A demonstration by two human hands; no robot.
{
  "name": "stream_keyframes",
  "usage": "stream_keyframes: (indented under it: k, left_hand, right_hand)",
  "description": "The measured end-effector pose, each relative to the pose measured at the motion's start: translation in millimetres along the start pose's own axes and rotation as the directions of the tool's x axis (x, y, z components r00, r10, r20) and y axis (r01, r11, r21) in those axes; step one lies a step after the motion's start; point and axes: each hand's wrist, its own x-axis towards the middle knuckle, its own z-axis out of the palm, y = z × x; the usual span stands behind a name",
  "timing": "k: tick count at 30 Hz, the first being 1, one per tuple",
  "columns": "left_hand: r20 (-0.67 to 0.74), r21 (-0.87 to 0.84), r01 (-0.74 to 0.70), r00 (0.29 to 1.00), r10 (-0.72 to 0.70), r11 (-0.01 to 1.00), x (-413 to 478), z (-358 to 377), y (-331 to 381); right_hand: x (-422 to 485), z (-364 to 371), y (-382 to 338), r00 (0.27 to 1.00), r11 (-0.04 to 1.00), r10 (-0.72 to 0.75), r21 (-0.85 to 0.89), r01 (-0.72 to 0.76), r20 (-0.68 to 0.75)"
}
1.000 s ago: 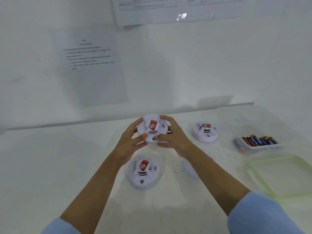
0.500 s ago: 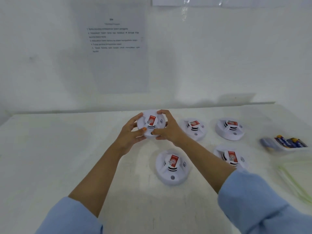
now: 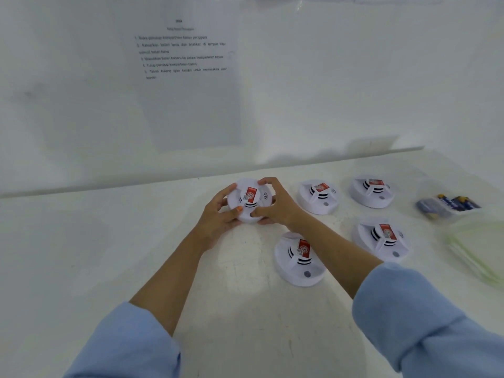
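White round smoke detector [image 3: 249, 201] with a red sticker on top, held just above the white table [image 3: 81, 255] near its far edge, face up toward the camera. Left hand [image 3: 218, 218] grips its left rim, fingers curled around the edge, thumb with orange nail on the front face. Right hand [image 3: 278, 204] grips the right rim, fingers arched over the top edge, thumb on the lower front. Both hands wrap it from opposite sides; whether its underside touches the table cannot be told.

Four more detectors of the same kind lie on the table: one [image 3: 298, 259] just under the right forearm, one [image 3: 317, 196] just right of the right hand, one [image 3: 372, 190] further right, one [image 3: 381, 238] in front of that. Clear plastic tub [image 3: 425, 214] with blue batteries [image 3: 458, 201] at the far right. Blurred pale green lid [image 3: 474, 249] near it, at the right edge. Printed sheet [image 3: 188, 77] on the wall behind. Light blue sleeves [image 3: 422, 317] on both arms.
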Motion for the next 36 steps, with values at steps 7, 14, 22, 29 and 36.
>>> stream_keyframes:
  k: [7, 14, 22, 29, 36]
  left_hand:
    - [0.034, 0.043, -0.024, 0.999, 0.023, 0.999, 0.0, -3.4, -2.7]
    - [0.044, 0.056, -0.025, 0.999, 0.023, 0.998, -0.1, -4.3, -3.2]
    - [0.067, -0.01, 0.012, 0.998, -0.011, 1.0, -0.9, -4.5, -0.2]
    - [0.061, -0.023, 0.017, 0.998, -0.015, 1.0, -0.9, -3.7, 1.2]
    - [0.059, -0.024, 0.022, 0.998, -0.02, 0.999, 0.5, -5.3, -0.4]
  right_hand:
    - [-0.2, -0.7, -0.1, 0.999, 0.999, -0.029, -0.036, 0.03, 0.024]
    - [0.0, -0.1, 1.0, 0.999, 0.998, -0.042, -0.045, 0.044, 0.025]
    - [1.4, -21.7, 1.8, 0.97, 0.967, 0.125, 0.191, -0.166, 0.209]
    - [3.3, -26.8, 4.8, 0.961, 0.968, 0.11, 0.191, -0.161, 0.253]
    - [2.9, -26.2, 4.8, 0.963, 0.972, 0.102, 0.181, -0.15, 0.25]
